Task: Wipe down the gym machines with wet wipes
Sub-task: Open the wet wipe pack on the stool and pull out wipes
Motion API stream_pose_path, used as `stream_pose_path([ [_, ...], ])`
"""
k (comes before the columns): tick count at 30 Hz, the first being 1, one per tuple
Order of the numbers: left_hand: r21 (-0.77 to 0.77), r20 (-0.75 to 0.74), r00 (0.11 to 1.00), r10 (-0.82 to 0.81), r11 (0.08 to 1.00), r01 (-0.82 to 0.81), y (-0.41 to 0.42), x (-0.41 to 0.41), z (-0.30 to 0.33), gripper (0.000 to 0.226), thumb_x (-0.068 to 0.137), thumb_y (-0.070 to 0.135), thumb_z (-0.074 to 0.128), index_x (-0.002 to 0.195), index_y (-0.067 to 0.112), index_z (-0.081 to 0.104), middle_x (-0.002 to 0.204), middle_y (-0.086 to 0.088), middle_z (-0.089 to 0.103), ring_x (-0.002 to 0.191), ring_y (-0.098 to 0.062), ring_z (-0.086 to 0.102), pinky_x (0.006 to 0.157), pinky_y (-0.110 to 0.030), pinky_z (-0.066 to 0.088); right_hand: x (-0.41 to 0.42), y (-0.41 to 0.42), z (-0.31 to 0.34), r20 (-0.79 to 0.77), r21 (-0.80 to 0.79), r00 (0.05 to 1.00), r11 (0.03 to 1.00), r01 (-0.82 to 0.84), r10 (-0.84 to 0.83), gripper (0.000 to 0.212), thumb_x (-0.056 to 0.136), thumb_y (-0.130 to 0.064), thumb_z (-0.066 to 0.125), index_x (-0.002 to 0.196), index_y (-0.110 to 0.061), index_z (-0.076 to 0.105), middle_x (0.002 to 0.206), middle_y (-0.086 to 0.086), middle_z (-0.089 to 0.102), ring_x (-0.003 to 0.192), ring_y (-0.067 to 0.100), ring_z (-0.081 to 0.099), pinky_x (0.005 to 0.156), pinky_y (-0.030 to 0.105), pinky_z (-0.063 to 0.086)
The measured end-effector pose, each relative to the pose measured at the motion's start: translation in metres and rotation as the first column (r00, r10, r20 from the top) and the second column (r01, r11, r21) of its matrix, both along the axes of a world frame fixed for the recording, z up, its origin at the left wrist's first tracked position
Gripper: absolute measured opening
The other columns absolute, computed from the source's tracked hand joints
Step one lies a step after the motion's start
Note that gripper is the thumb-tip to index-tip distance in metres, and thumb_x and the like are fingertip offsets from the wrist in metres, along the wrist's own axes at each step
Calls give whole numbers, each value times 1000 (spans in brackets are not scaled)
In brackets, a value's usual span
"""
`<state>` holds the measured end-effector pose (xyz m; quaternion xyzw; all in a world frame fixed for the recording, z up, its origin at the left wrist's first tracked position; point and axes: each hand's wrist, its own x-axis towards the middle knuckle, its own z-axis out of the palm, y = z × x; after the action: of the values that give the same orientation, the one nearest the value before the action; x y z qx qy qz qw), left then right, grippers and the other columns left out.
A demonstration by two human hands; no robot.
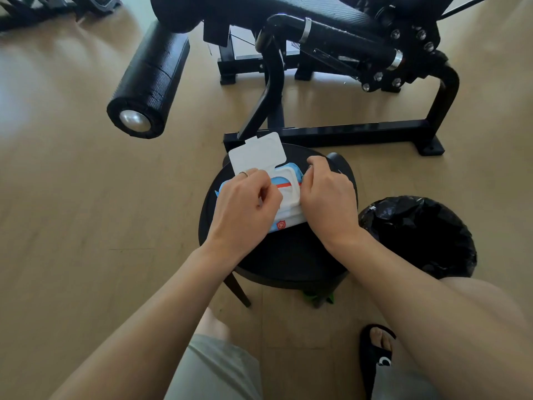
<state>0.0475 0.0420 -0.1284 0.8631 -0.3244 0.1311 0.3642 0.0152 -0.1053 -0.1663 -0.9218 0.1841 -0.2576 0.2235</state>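
Note:
A blue and white pack of wet wipes [288, 219] lies on a round black stool [288, 255], its white lid [256, 153] flipped open and standing up. My left hand [245, 206] sits over the pack's opening with thumb and fingers pinched together on something white there, apparently a wipe. My right hand [328, 197] holds the pack's right end, fingers curled over its edge. The black gym machine [331, 39] stands just beyond the stool, with a padded roller [150, 79] sticking out toward me on the left.
A bin lined with a black bag [418, 235] stands right of the stool. The machine's base bar [346, 134] lies on the wooden floor behind the stool. My foot in a black slipper [377, 353] is at the bottom right. More black equipment [43, 10] lies top left.

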Motion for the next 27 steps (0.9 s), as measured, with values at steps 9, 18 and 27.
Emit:
stream_pose_path([
  [9,38,-68,998,-7,999,9,7,1,-5,25,96,29,45,72,26,41,66,20,41,64,-6,46,61,-15,29,9,0,29,-181,350,983,936,37,29,34,108,-42,31,112,-20,57,97,0,64,91,22,60,79,41,47],
  [18,56,-83,992,-90,994,95,1,4,1,32,95,21,51,68,30,38,64,19,40,60,-5,45,59,-12,29,15,3,18,-301,186,950,982,-27,83,42,110,-43,25,102,-16,57,99,4,58,91,23,57,75,41,45],
  [27,-105,-474,881,-14,994,-41,38,3,7,37,101,8,50,66,21,46,58,20,47,62,-1,44,56,-11,35,17,5,21,-299,199,952,980,-1,62,41,109,-47,27,99,-18,53,95,2,56,88,23,61,79,49,54],
])
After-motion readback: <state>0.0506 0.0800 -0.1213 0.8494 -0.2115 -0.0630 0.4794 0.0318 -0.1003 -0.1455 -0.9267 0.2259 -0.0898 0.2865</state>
